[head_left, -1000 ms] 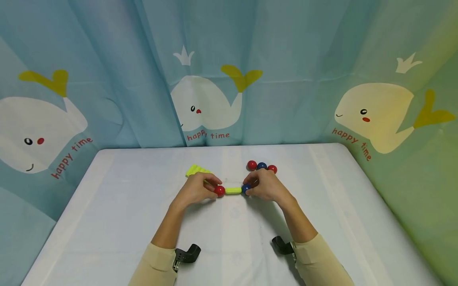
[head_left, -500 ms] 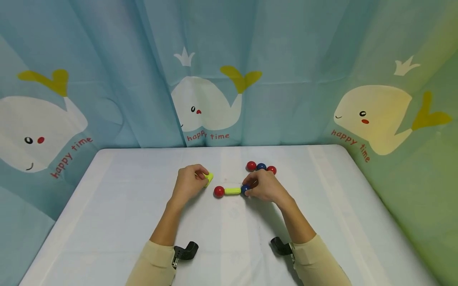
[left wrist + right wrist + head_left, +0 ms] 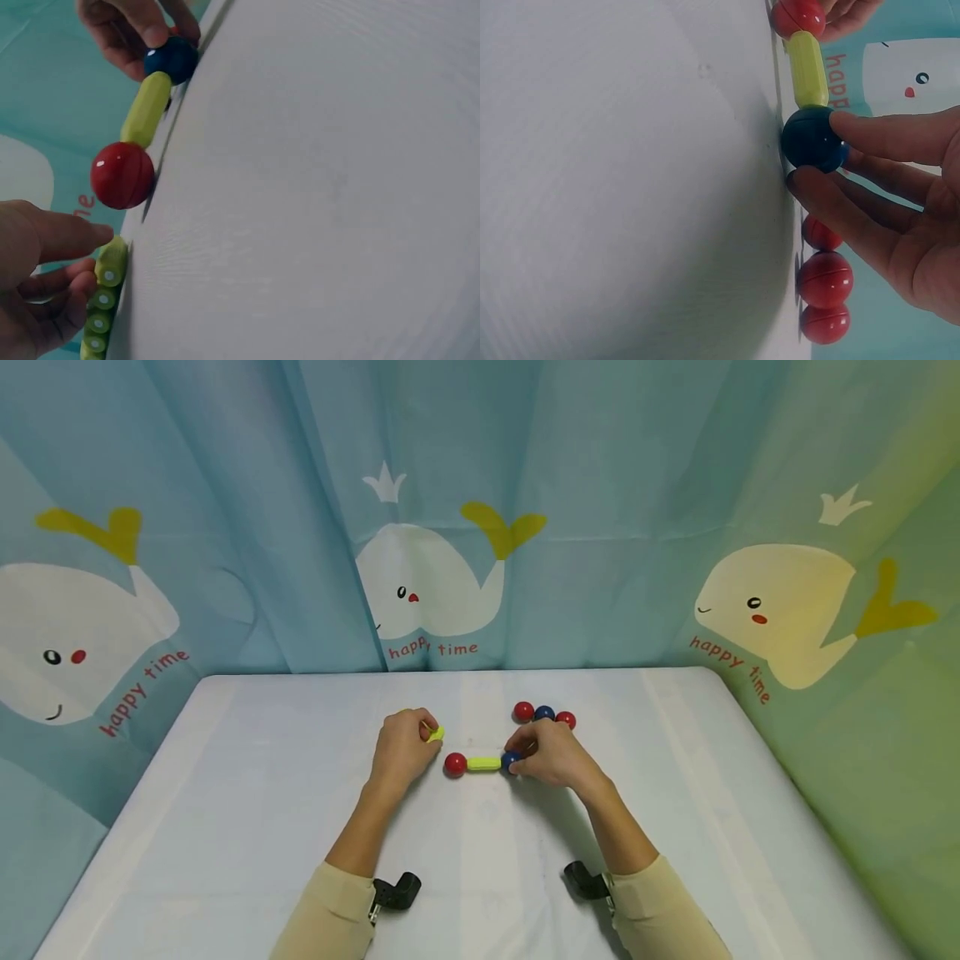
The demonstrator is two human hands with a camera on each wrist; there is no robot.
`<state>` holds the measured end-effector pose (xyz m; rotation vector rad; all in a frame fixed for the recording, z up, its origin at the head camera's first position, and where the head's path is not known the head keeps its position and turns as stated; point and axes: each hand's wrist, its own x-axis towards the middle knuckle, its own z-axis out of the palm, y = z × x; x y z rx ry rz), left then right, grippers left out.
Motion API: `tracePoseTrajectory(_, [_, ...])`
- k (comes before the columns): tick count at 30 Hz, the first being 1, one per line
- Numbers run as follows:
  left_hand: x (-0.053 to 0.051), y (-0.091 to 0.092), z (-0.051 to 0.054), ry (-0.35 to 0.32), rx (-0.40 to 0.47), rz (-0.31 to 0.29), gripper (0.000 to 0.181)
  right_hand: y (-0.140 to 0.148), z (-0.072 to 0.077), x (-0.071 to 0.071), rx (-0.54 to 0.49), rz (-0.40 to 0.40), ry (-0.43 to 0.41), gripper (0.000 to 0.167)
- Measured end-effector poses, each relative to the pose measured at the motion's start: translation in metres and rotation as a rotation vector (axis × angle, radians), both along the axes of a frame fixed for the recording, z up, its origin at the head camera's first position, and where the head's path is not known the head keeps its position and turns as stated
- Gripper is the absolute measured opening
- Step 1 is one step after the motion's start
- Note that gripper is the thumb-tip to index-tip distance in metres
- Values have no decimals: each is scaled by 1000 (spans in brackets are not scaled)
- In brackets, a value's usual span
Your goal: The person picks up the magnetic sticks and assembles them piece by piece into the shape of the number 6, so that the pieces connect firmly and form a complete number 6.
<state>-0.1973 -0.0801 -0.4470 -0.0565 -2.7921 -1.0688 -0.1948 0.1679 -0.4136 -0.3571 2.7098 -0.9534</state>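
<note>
Near the middle of the white table, a yellow-green rod [image 3: 483,764] joins a red ball [image 3: 455,765] to a blue ball [image 3: 810,139]. My right hand [image 3: 553,755] pinches the blue ball between thumb and fingertips. To the left of the red ball, my left hand [image 3: 400,750] has thumb and fingers around the end of a row of yellow-green rods [image 3: 97,323], pinching the nearest rod [image 3: 112,259]. White dots show on the rod ends in the left wrist view. From the head, most of that row is hidden behind the left hand.
Behind the right hand lies a cluster of loose balls, among them a red ball [image 3: 523,712], a blue one [image 3: 544,713] and another red one [image 3: 566,720]. A whale-print curtain [image 3: 600,527] stands behind the white table [image 3: 247,827].
My left hand has let go of the red ball and moved left and back to the yellow-green rods. My right hand has stayed at the blue ball.
</note>
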Motion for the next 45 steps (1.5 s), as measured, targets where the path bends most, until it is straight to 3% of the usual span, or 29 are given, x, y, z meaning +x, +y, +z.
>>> tracePoseTrajectory(8, [4, 11, 0, -2, -103, 50, 22, 0, 2, -1, 10, -3, 1, 21])
tracePoseTrajectory(21, [10, 18, 3, -33, -110, 74, 28, 1, -1, 0, 2, 7, 9, 20])
tracePoseTrajectory(27, [14, 15, 6, -27, -75, 71, 31, 0, 0, 0, -6, -2, -2, 20])
tracePoseTrajectory(37, [27, 4, 17, -40, 29, 72, 19, -4, 0, 0, -22, 0, -9, 19])
tracePoseTrajectory(45, [38, 6, 30, -140, 108, 25, 18, -3, 2, 2, -15, -17, -13, 20])
